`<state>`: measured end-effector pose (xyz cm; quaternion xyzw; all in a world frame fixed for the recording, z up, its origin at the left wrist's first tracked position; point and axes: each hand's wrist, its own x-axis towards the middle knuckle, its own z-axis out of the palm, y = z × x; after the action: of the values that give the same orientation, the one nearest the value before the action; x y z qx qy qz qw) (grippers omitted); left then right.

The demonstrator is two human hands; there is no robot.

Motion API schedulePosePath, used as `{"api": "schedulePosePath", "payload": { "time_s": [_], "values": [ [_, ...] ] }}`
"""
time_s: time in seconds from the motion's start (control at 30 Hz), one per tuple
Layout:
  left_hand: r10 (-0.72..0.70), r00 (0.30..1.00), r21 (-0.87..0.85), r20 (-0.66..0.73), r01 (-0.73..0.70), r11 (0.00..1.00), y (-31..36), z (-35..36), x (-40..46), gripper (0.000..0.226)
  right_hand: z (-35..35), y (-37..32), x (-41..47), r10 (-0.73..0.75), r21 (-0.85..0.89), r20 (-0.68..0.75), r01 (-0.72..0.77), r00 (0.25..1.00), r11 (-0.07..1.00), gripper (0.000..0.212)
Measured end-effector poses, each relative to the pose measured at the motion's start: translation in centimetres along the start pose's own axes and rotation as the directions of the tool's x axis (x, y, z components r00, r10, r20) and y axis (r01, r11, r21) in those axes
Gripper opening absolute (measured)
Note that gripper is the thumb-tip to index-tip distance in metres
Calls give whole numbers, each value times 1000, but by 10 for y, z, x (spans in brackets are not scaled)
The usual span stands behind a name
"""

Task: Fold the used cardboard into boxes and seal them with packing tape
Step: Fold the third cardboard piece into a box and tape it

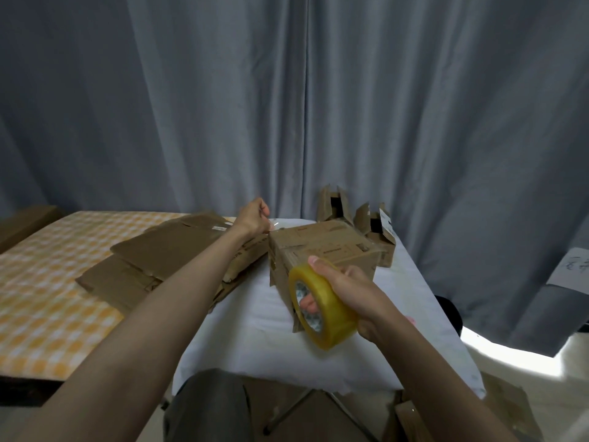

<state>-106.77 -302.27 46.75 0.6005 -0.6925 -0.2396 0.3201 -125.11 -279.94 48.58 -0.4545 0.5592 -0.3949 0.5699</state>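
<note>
Folded box [322, 250] on surface [255, 330]; flattened cardboard stack [165, 260] left of it; open boxes [376, 231] behind; tape roll [331, 311] in front; curtain [318, 106] behind all.

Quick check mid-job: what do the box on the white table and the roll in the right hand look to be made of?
The brown folded box looks like matte corrugated cardboard: dull creased faces, ragged flap edges, printed marks. The yellowish tape roll in the right hand looks like glossy translucent plastic film wound on a printed, probably paper core. The left hand pinches what seems to be its clear free end.
</note>
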Motion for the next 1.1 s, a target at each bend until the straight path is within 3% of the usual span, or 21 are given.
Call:
{"api": "schedulePosePath", "payload": {
  "time_s": [0.27,0.43,0.57,0.63,0.7,0.83,1.1],
  "values": [
    [-32,998,78,52,28,997,0,7,-1,11,0,5,2,16,10,18,-16,1000,1000,54],
    [161,982,247,-102,-132,960,4,11,-20,12,1,4,2,-3,10,4,3,1000,1000,55],
    [314,948,313,-48,-284,906,15,16,-49,8,4,2,4,-20,32,5,20,1000,999,54],
    [356,933,348,44,-348,870,18,17,-60,22,5,3,5,-33,34,1,33,999,999,51],
    [335,930,367,152,-368,854,20,19,-67,38,5,6,5,-34,30,7,33,999,999,44],
    [153,927,519,344,-323,792,16,16,-69,67,5,15,5,-12,-27,42,13,999,1000,31],
    [46,903,603,428,-323,729,12,17,-64,76,4,20,1,-77,62,7,77,997,995,36]
  ]
}}
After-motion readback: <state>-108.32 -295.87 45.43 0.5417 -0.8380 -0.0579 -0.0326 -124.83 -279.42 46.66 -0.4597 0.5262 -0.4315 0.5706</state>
